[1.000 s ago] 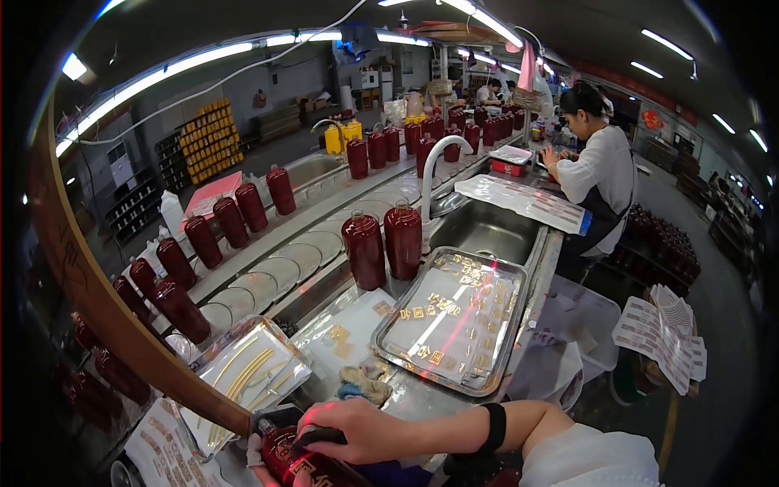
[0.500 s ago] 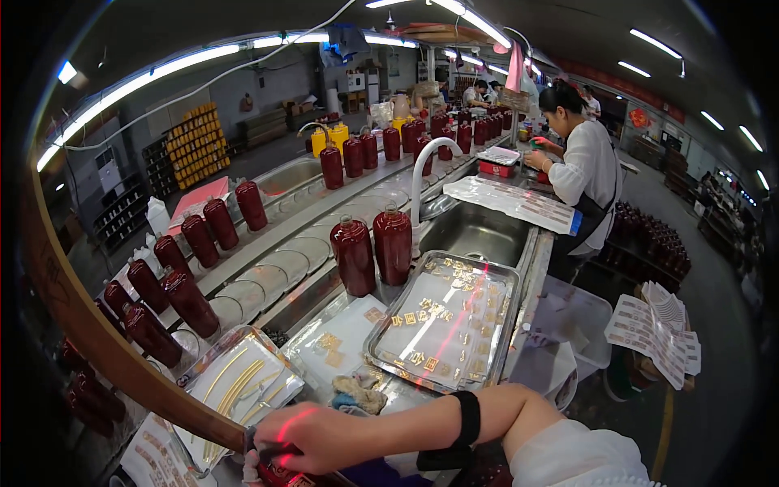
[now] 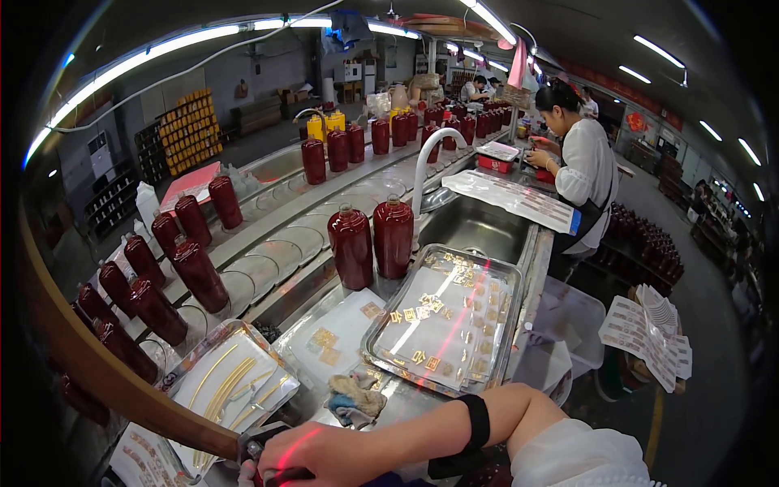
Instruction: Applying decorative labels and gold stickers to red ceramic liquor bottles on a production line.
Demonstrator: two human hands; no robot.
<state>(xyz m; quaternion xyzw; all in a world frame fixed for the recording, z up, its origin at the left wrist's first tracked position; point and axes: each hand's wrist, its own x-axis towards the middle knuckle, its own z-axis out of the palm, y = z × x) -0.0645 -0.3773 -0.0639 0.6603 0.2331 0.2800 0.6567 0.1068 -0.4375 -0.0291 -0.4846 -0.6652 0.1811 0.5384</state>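
Note:
My right hand (image 3: 318, 452) is at the bottom, its forearm coming in from the lower right with a black band around it. Its fingers are curled around something dark that the frame edge mostly hides. Beside them pale fingertips show, seemingly of my left hand (image 3: 247, 472); the rest of that hand is out of sight. Just beyond lie a tray of gold strips (image 3: 231, 388) and a crumpled cloth (image 3: 357, 398). A metal tray (image 3: 514, 304) holds gold character pieces on a white sheet. Two dark red bottles (image 3: 350, 250) stand upright behind it.
A wooden bar (image 3: 138, 398) curves down the left side to my hands. More red bottles (image 3: 199, 276) stand along a line of round plates (image 3: 269, 264). A white faucet (image 3: 423, 170) arches over a steel sink (image 3: 479, 227). A co-worker (image 3: 588, 162) handles something farther back.
Bottles along the line have shifted left, while the two behind the metal tray stay put. My right hand sits slightly lower and farther right in view. The co-worker's hands have moved.

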